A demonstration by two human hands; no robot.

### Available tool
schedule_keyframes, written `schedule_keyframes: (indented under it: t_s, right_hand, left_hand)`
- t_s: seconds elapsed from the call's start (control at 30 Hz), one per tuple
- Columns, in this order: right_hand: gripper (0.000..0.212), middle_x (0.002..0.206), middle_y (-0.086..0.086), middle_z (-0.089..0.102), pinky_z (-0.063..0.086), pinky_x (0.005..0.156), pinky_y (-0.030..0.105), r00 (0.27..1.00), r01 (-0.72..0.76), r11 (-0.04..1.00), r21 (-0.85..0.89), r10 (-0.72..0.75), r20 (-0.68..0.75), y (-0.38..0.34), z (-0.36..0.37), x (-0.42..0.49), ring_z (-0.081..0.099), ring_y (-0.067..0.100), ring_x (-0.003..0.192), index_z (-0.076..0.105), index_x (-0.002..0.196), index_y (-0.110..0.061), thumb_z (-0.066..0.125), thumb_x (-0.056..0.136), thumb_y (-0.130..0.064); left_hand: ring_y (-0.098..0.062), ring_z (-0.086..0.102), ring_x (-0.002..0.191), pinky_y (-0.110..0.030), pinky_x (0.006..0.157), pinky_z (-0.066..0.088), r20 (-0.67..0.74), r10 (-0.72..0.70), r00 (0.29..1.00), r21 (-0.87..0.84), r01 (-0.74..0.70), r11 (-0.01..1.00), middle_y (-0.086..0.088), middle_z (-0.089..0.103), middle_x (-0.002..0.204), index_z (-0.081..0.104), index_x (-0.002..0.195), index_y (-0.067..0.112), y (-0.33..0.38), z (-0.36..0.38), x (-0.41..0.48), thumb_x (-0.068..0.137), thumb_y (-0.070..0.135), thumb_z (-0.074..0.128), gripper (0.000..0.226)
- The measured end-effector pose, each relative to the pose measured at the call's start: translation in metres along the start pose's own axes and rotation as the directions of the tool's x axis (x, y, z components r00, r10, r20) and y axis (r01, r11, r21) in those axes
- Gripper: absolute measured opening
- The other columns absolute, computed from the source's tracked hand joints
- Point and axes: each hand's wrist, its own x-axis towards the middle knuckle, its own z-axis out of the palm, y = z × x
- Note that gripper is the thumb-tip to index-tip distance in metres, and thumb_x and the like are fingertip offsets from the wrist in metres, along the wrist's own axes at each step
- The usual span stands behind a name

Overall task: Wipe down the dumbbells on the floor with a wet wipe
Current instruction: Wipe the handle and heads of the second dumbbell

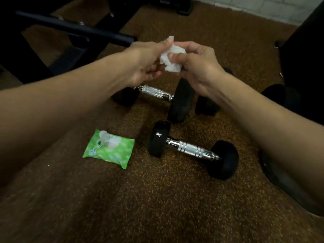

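Grip: left hand [145, 62] and right hand [196, 67] both pinch a crumpled wet wipe [171, 57].
Dumbbells: near dumbbell [192, 149] at 5 o'clock, far dumbbell [154, 92] at centre, neither touched; probably unwiped.

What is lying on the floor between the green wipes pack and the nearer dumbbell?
Nothing: in the head view only bare speckled floor separates the wipes pack from the nearer dumbbell.

Head-worn wide view, angled down, floor [157, 207] close
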Motion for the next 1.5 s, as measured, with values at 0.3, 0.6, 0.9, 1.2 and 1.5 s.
schedule_keyframes:
  t_s: [0.3, 0.6, 0.9, 1.2, 1.5]
  right_hand:
    - [0.02, 0.117, 0.008, 0.056, 0.058, 0.06, 0.024, 0.997, 0.033, 0.764, -0.644, -0.073, -0.036, 0.018, 0.012, 0.071, 0.066, 0.02, 0.093, 0.066, 0.104, -0.011, 0.063, 0.086, -0.003]
    - [0.016, 0.121, 0.017, 0.059, 0.05, 0.094, 0.032, 0.995, 0.096, 0.373, -0.923, -0.024, 0.094, 0.07, 0.026, 0.102, 0.058, 0.024, 0.109, 0.069, 0.102, -0.004, 0.058, 0.09, -0.006]
    - [0.032, 0.124, 0.02, 0.046, 0.047, 0.096, 0.041, 0.975, 0.194, 0.15, -0.969, 0.083, 0.208, 0.091, 0.03, 0.087, 0.055, 0.036, 0.107, 0.055, 0.122, -0.002, 0.046, 0.092, 0.004]
    - [0.024, 0.114, 0.016, 0.063, 0.049, 0.088, 0.034, 0.956, -0.041, 0.322, -0.946, 0.289, 0.057, 0.089, 0.032, 0.135, 0.059, 0.025, 0.103, 0.065, 0.111, -0.002, 0.051, 0.093, -0.008]
    - [0.022, 0.108, 0.013, 0.059, 0.044, 0.073, 0.027, 0.962, 0.271, 0.174, -0.947, -0.019, 0.272, 0.106, 0.021, 0.111, 0.06, 0.031, 0.089, 0.066, 0.098, -0.016, 0.051, 0.09, -0.001]
  left_hand:
    - [-0.039, 0.03, 0.134, -0.046, 0.111, 0.026, -0.268, 0.154, 0.951, 0.66, 0.065, 0.748, -0.012, 0.02, 0.148, 0.024, 0.147, 0.027, -0.085, -0.072, 0.064, 0.093, 0.052, 0.045, 0.063]
    - [-0.038, 0.016, 0.132, -0.048, 0.108, 0.017, -0.294, 0.199, 0.935, 0.527, -0.016, 0.85, -0.003, 0.009, 0.149, 0.022, 0.142, 0.045, -0.121, -0.064, 0.067, 0.098, 0.05, 0.03, 0.045]
    - [-0.037, 0.021, 0.129, -0.045, 0.106, 0.019, -0.306, 0.259, 0.916, 0.557, -0.048, 0.829, -0.003, 0.012, 0.147, 0.022, 0.142, 0.047, -0.129, -0.069, 0.074, 0.097, 0.05, 0.032, 0.046]
    - [-0.034, 0.022, 0.127, -0.047, 0.106, 0.017, -0.315, 0.288, 0.904, 0.567, -0.064, 0.821, -0.001, 0.013, 0.146, 0.024, 0.141, 0.046, -0.13, -0.067, 0.08, 0.098, 0.047, 0.033, 0.044]
    - [-0.032, 0.024, 0.127, -0.044, 0.104, 0.019, -0.315, 0.334, 0.888, 0.556, -0.113, 0.823, 0.0, 0.013, 0.147, 0.024, 0.142, 0.046, -0.14, -0.066, 0.073, 0.098, 0.047, 0.034, 0.045]
